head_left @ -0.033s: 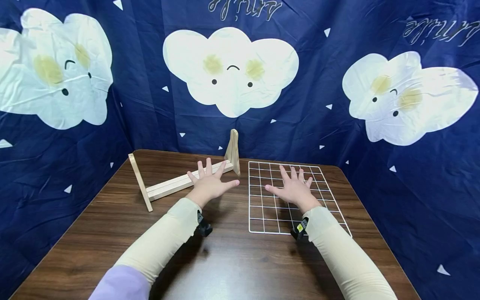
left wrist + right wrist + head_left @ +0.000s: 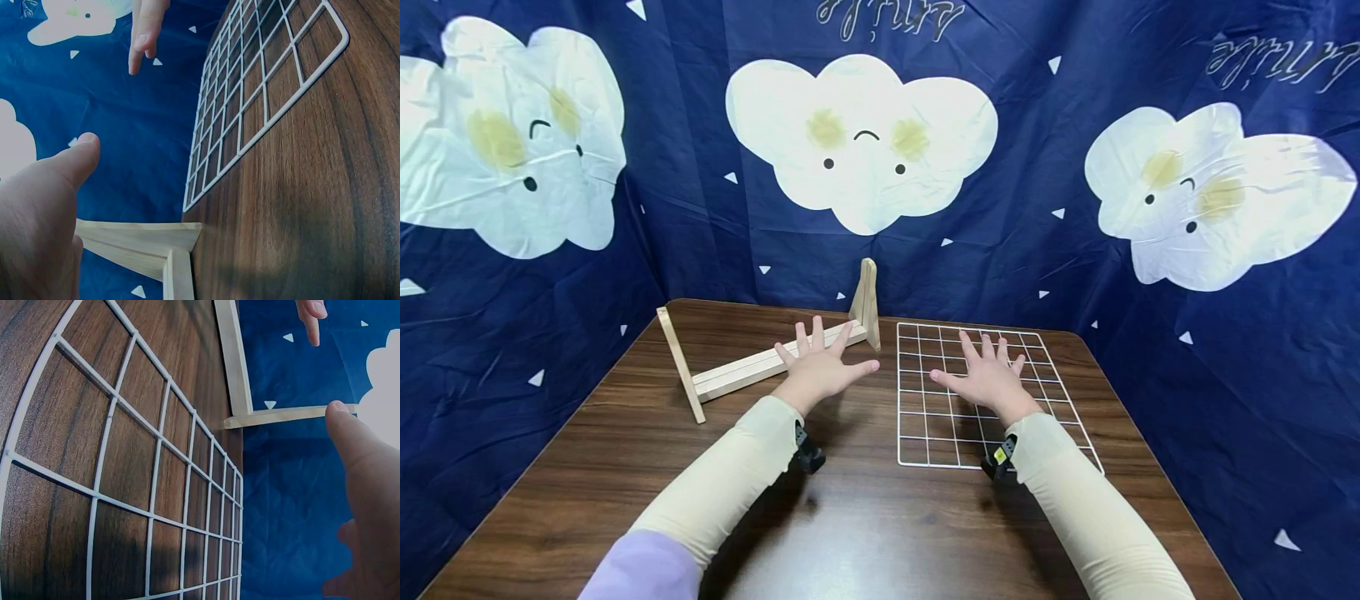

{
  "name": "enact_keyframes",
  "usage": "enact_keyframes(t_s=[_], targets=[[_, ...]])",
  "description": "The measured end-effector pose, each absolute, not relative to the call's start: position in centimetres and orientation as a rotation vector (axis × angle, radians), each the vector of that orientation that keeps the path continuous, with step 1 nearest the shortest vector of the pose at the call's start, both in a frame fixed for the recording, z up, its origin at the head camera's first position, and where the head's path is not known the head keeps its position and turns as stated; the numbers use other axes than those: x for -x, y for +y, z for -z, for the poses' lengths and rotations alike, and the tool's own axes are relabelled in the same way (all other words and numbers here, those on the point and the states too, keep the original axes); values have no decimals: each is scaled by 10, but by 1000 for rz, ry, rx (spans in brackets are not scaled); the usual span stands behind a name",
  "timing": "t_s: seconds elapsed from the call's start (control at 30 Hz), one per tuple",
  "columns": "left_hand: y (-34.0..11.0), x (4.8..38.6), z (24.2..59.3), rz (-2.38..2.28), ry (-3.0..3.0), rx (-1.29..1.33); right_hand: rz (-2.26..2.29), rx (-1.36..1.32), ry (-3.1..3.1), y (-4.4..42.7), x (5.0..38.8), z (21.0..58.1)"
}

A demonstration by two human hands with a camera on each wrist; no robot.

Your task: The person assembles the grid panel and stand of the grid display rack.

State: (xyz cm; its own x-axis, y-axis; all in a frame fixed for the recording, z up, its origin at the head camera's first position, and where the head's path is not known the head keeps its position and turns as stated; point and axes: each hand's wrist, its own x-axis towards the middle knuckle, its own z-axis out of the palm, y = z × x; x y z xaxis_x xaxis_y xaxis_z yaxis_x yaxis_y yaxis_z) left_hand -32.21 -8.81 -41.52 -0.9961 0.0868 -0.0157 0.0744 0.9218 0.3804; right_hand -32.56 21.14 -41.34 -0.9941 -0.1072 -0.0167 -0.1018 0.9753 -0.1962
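Observation:
My left hand [image 2: 820, 371] hovers with spread fingers in front of a pale wooden stand [image 2: 741, 372], which has a long crossbar between two upright end pieces. In the left wrist view one end of the stand [image 2: 178, 272] shows below the thumb. Over a white wire grid panel [image 2: 925, 414] hangs my right hand [image 2: 988, 379], its fingers also spread. The panel [image 2: 95, 494] lies flat on the table and fills much of the right wrist view. Neither hand holds anything, and both appear raised off the things beneath them.
A dark wood-grain table [image 2: 865, 533] carries both things. Blue curtains [image 2: 1030, 275] with white clouds hang close behind its back edge and along both sides. A small black camera [image 2: 808, 454] is strapped to the left wrist, another [image 2: 997, 458] to the right.

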Motion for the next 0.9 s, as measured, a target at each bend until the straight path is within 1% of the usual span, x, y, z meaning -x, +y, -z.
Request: enact_keyframes(t_s=[0.23,0.53,0.7,0.9], targets=[[-87,321,418,-632,3021,-116,343,171,3089,213,323,413],[-82,322,419,-633,3029,-120,381,150,3098,226,323,415],[-76,326,425,-663,3033,-119,402,127,3137,241,328,417],[-58,335,435,-724,3029,-126,449,78,3202,270,338,420]])
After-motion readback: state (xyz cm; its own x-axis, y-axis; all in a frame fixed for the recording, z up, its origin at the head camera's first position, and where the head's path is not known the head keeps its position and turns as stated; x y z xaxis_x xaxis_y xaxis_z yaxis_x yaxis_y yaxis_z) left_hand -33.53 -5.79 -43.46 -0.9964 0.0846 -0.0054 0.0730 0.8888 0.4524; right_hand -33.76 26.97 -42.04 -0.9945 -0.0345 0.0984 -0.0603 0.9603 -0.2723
